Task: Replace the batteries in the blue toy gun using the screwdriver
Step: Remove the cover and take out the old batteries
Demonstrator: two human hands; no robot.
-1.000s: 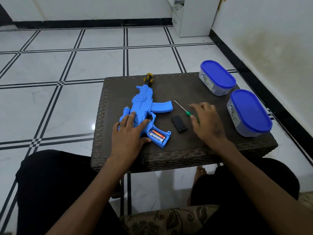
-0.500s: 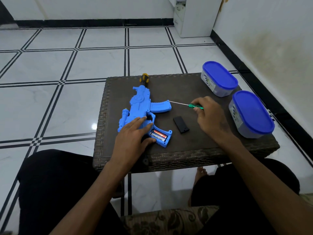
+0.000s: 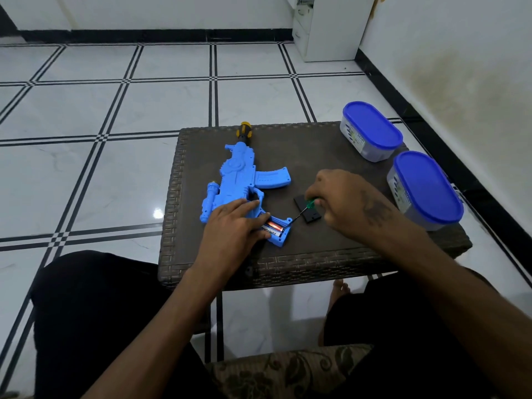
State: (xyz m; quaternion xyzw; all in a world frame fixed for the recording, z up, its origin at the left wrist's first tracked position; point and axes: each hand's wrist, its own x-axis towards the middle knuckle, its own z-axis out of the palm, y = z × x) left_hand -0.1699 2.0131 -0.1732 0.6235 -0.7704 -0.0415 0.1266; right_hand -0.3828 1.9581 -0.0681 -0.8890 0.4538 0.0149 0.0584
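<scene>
The right hand (image 3: 342,203) pinches a thin green-handled screwdriver (image 3: 302,210), its tip at the open battery compartment of the blue plastic toy gun (image 3: 244,182) lying on the dark woven table (image 3: 316,254). Beneath the shaft lies a flat black cover (image 3: 312,216). To its left, the left hand (image 3: 233,228) presses flat on the gun, half hiding the batteries (image 3: 273,227). Beyond the grip stand two blue-lidded tubs (image 3: 371,131).

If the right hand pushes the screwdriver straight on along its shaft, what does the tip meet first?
Most likely the batteries in the toy gun; the screwdriver in the right hand points there, though depth is unclear.
</scene>
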